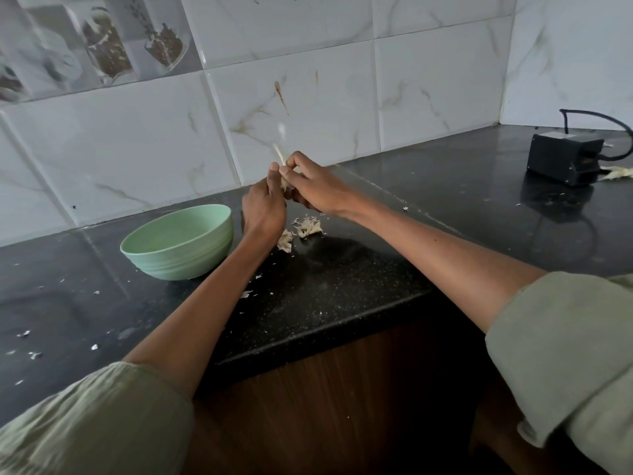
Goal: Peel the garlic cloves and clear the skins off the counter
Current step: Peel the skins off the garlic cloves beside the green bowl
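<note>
I see the garlic clove (283,181) held above the counter, pinched between my left hand (263,207) and right hand (313,186), a skin strip (279,154) sticking up. Loose skins (303,231) lie below on the black speckled counter (342,286), beside a green bowl (178,241). Marble-look wall tiles (308,97) behind; black box (565,157) in the far-right corner.

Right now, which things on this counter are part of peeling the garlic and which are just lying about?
Job: garlic clove pinched by left hand and right hand; skins; green bowl.
Lying about: black box with cable.
</note>
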The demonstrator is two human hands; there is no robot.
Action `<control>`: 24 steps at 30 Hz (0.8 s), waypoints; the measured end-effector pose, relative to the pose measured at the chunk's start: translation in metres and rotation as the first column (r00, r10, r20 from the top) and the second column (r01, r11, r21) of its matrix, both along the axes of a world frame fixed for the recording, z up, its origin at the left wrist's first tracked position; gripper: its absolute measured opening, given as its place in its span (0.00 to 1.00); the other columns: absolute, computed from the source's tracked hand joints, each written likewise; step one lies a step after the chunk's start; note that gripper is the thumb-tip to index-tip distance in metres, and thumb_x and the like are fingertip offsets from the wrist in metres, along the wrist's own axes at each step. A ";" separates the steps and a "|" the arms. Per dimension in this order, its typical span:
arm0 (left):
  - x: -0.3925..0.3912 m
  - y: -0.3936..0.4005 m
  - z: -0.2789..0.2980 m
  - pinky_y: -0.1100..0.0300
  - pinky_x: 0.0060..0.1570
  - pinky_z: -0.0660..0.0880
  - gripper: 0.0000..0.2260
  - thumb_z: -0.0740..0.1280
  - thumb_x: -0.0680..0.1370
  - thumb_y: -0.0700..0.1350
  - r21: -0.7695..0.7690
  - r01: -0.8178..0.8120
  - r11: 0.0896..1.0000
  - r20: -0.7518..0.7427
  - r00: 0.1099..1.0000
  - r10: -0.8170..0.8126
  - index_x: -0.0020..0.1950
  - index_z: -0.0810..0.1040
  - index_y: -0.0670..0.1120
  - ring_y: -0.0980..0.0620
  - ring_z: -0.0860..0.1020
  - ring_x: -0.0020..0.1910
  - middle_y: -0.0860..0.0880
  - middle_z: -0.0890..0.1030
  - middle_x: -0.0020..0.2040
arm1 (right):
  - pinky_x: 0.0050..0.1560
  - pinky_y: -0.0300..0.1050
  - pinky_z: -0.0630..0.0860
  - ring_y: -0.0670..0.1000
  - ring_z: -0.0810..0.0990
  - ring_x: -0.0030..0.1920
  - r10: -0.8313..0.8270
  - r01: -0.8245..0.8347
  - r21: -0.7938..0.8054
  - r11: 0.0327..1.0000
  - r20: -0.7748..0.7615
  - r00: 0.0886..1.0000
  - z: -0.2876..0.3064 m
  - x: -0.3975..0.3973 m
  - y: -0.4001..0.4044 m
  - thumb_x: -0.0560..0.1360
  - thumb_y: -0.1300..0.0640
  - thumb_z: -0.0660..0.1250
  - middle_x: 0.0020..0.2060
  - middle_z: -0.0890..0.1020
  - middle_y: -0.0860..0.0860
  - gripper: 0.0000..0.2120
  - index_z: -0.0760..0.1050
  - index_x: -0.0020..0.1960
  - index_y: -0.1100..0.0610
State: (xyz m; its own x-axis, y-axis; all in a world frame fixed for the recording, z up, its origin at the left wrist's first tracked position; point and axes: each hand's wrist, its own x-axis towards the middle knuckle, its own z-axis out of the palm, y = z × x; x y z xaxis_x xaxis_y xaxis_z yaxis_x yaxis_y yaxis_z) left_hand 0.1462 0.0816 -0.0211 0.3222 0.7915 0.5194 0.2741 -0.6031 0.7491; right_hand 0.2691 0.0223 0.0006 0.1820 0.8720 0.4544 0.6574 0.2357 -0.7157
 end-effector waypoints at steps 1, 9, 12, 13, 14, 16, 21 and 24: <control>0.000 0.000 0.000 0.47 0.42 0.77 0.36 0.47 0.87 0.64 -0.006 -0.006 1.000 0.002 1.000 0.006 0.50 0.79 0.34 0.46 0.77 0.37 0.35 0.81 0.40 | 0.35 0.39 0.66 0.40 0.69 0.26 0.017 -0.017 0.002 1.000 -0.004 1.000 0.001 -0.002 0.000 0.88 0.47 0.57 0.33 0.75 0.48 0.13 0.68 0.56 0.58; 0.003 0.000 0.003 0.53 0.42 0.68 0.32 0.45 0.89 0.60 0.017 -0.068 0.998 -0.012 0.998 0.068 0.54 0.83 0.42 0.46 0.77 0.42 0.47 0.78 0.38 | 0.29 0.38 0.64 0.45 0.65 0.30 0.131 -0.131 0.014 0.991 -0.162 0.978 0.004 -0.004 -0.005 0.87 0.52 0.62 0.33 0.73 0.50 0.10 0.69 0.61 0.58; 0.004 0.002 0.002 0.53 0.45 0.68 0.29 0.45 0.90 0.57 0.073 -0.113 0.991 -0.030 0.993 0.115 0.48 0.81 0.44 0.41 0.80 0.47 0.42 0.81 0.42 | 0.30 0.39 0.63 0.47 0.64 0.31 0.137 -0.138 0.003 0.990 -0.174 0.975 0.002 -0.003 -0.004 0.87 0.53 0.62 0.33 0.74 0.47 0.09 0.69 0.61 0.58; 0.004 0.003 0.002 0.53 0.46 0.67 0.29 0.46 0.90 0.56 0.095 -0.124 0.988 -0.038 0.991 0.128 0.47 0.81 0.44 0.39 0.81 0.49 0.40 0.82 0.44 | 0.30 0.39 0.63 0.46 0.64 0.30 0.141 -0.142 0.007 0.990 -0.172 0.975 0.002 -0.003 -0.004 0.87 0.53 0.62 0.33 0.75 0.48 0.09 0.68 0.61 0.59; 0.005 0.003 0.002 0.53 0.46 0.66 0.28 0.46 0.90 0.54 0.110 -0.136 0.985 -0.047 0.989 0.142 0.49 0.82 0.42 0.37 0.81 0.51 0.37 0.83 0.46 | 0.30 0.38 0.63 0.46 0.63 0.30 0.145 -0.145 0.010 0.989 -0.170 0.975 0.001 -0.003 -0.003 0.87 0.54 0.62 0.35 0.76 0.49 0.10 0.68 0.62 0.60; 0.005 0.004 0.003 0.55 0.44 0.63 0.26 0.48 0.90 0.50 0.116 -0.167 0.979 -0.074 0.982 0.176 0.58 0.83 0.39 0.36 0.80 0.55 0.33 0.84 0.54 | 0.29 0.39 0.62 0.47 0.62 0.30 0.153 -0.153 0.015 0.988 -0.169 0.974 0.001 -0.004 -0.003 0.87 0.55 0.62 0.36 0.76 0.52 0.12 0.66 0.63 0.63; 0.003 0.007 0.005 0.58 0.40 0.58 0.20 0.50 0.89 0.42 0.126 -0.190 0.974 -0.124 0.971 0.206 0.69 0.80 0.39 0.36 0.79 0.53 0.34 0.84 0.56 | 0.32 0.42 0.63 0.47 0.64 0.33 0.185 -0.189 -0.008 0.982 -0.169 0.968 0.002 -0.006 -0.004 0.87 0.57 0.60 0.38 0.75 0.52 0.11 0.64 0.64 0.63; 0.003 0.006 0.006 0.58 0.40 0.60 0.20 0.50 0.90 0.43 0.119 -0.215 0.969 -0.123 0.966 0.229 0.65 0.81 0.39 0.43 0.75 0.44 0.40 0.80 0.44 | 0.33 0.40 0.67 0.46 0.67 0.34 0.187 -0.194 -0.022 0.981 -0.170 0.967 0.003 -0.005 -0.006 0.87 0.55 0.61 0.40 0.75 0.52 0.13 0.65 0.65 0.63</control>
